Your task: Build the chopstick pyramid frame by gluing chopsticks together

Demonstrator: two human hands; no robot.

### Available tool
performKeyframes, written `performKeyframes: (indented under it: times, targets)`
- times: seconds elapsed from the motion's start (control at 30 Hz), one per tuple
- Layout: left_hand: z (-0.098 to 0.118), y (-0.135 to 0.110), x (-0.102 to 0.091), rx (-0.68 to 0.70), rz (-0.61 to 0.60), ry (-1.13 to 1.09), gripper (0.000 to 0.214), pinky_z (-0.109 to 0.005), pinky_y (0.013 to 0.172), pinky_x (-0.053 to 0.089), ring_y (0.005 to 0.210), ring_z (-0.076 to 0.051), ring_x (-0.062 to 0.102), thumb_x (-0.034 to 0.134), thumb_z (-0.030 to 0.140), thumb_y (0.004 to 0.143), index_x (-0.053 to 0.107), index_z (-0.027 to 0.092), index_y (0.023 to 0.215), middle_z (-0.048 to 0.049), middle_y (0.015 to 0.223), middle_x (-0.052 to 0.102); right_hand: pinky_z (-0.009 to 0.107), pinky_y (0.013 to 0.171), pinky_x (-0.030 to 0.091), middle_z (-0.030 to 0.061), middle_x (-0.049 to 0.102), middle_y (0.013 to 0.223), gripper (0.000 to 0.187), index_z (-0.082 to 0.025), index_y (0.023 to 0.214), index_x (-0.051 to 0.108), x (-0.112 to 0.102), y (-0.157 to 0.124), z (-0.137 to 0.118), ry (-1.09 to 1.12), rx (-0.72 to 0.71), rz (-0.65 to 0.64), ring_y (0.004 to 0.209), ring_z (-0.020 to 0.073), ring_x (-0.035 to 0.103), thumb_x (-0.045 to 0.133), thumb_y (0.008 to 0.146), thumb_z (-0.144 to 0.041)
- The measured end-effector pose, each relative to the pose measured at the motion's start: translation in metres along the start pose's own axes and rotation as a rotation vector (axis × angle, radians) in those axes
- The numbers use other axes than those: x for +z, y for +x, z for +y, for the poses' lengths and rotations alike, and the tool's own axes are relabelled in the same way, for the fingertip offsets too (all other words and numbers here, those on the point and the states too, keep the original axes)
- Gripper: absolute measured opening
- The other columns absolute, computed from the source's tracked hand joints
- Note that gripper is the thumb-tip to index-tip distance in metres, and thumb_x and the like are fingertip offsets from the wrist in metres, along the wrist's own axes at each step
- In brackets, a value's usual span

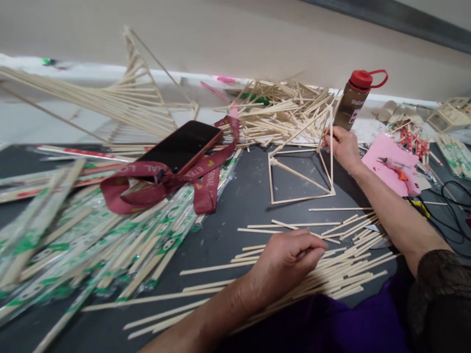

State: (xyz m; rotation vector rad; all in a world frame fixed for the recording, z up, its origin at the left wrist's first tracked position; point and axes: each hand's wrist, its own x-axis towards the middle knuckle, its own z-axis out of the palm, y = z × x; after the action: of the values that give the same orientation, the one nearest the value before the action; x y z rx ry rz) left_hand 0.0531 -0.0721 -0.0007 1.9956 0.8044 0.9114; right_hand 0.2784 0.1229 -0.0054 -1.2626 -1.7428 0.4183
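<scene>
A small open frame of wooden sticks (300, 200), glued together at its corners, rests on the dark table. My right hand (343, 149) is at its right side, fingers pinched around the upright sticks near the frame's back corner. In the foreground my left hand (289, 257) is closed in a loose fist above a spread of loose wooden sticks (353, 267). Whatever its curled fingers may hold is hidden.
Wrapped chopsticks (165, 235) cover the left, with a phone (184, 144) and red lanyard (206, 191) on top. Behind are a stick pile (283, 115), a bottle (351, 103) and a larger stick structure (140, 93). A glue gun (405, 181) lies right, near black cables (451, 201).
</scene>
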Motion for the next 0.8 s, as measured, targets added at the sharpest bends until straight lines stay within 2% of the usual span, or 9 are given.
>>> performKeyframes:
  times: [0.47,0.67,0.8]
  targets:
    - [-0.002,-0.001,-0.003,-0.091,-0.069,-0.032,0.021,-0.015,0.059,0.047,0.061,-0.009,0.066,0.058,0.013,0.085,0.078,0.017,0.083,-0.0019,0.07,0.073,0.029,0.068,0.054,0.0038,0.064,0.078,0.022,-0.018,0.073,0.066,0.002,-0.003,-0.01,-0.081,-0.002,-0.058,0.076,0.0174,0.063,0.052,0.089,-0.019]
    - [0.0,-0.003,-0.004,-0.005,-0.139,0.039,0.021,-0.016,0.055,0.042,0.056,-0.009,0.063,0.06,0.015,0.089,0.075,0.017,0.074,-0.0013,0.062,0.069,0.026,0.068,0.05,0.0032,0.063,0.077,0.023,-0.019,0.071,0.065,0.001,-0.003,-0.013,-0.107,-0.009,-0.064,0.077,0.0169,0.062,0.05,0.088,-0.016]
    - [0.022,-0.003,-0.014,0.11,-0.219,0.08,0.021,-0.021,0.049,0.041,0.052,-0.012,0.064,0.071,0.027,0.088,0.069,0.02,0.068,0.0003,0.058,0.069,0.026,0.07,0.048,0.0037,0.064,0.079,0.022,-0.018,0.075,0.067,0.001,-0.003,-0.015,-0.113,-0.015,-0.068,0.077,0.017,0.062,0.05,0.088,-0.015]
